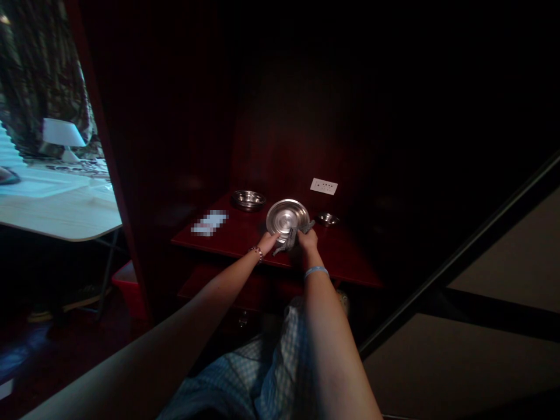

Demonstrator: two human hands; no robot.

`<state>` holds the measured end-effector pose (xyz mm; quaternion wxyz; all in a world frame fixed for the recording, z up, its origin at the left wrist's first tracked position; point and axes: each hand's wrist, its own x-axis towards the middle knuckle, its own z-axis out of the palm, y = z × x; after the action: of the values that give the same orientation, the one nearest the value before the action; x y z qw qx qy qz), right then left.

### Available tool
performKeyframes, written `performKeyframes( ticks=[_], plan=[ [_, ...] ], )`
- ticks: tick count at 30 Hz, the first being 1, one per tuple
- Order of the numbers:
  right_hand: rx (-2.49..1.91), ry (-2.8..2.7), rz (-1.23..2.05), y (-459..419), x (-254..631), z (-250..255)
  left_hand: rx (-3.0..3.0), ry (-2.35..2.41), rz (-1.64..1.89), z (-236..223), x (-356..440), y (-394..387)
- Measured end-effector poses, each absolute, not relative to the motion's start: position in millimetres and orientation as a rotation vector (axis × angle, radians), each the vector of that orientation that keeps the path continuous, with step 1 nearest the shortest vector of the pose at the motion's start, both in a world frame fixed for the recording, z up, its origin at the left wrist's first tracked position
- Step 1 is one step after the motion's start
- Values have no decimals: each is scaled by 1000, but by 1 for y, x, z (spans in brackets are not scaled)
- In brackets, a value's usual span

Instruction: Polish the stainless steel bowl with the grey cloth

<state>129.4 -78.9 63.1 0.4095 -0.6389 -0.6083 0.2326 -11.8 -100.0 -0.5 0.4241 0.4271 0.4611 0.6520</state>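
Observation:
A shiny steel bowl is tilted toward me above the front of a dark red shelf. My left hand grips the bowl's lower left rim, thumb on the inner side. In my right hand is a grey cloth, bunched against the bowl's lower right rim, with one end hanging below. Behind to the left sits a stack of steel bowls. A smaller steel bowl rests to the right.
A blurred-out white item lies on the shelf's left. On the back wall is a white socket panel. Further left stand a pale table with a white lamp, and a red bin on the floor.

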Motion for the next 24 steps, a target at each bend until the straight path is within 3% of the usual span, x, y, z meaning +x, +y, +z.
performKeyframes(
  ticks=[24],
  plan=[
    [-1653, -1488, 499, -87, 135, 69, 1096, 991, 1684, 4, -10, -106]
  ],
)
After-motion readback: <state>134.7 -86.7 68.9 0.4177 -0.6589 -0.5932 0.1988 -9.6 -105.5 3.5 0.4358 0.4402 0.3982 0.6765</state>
